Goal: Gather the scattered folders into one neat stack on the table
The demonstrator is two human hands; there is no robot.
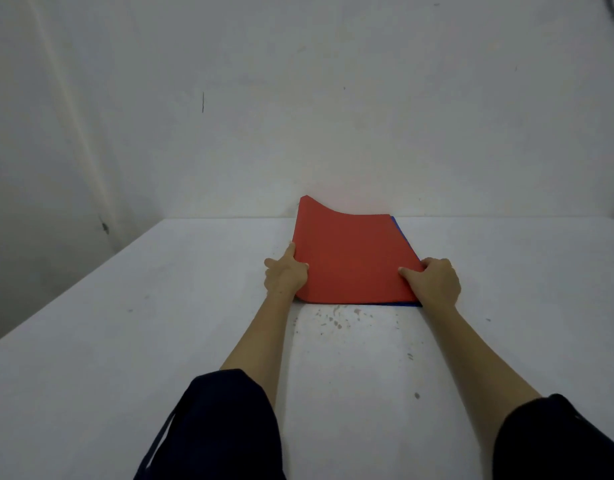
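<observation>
A smooth, matte red folder (pixel 350 258), its far left corner curled up, lay on a blue folder (pixel 401 233) on the speckled white tabletop (pixel 160 306); left hand (pixel 286 273) and right hand (pixel 433 282) fingers clamped its side edges.

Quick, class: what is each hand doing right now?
Left hand: closed on the red folder's left edge.
Right hand: closed on its right edge.
</observation>
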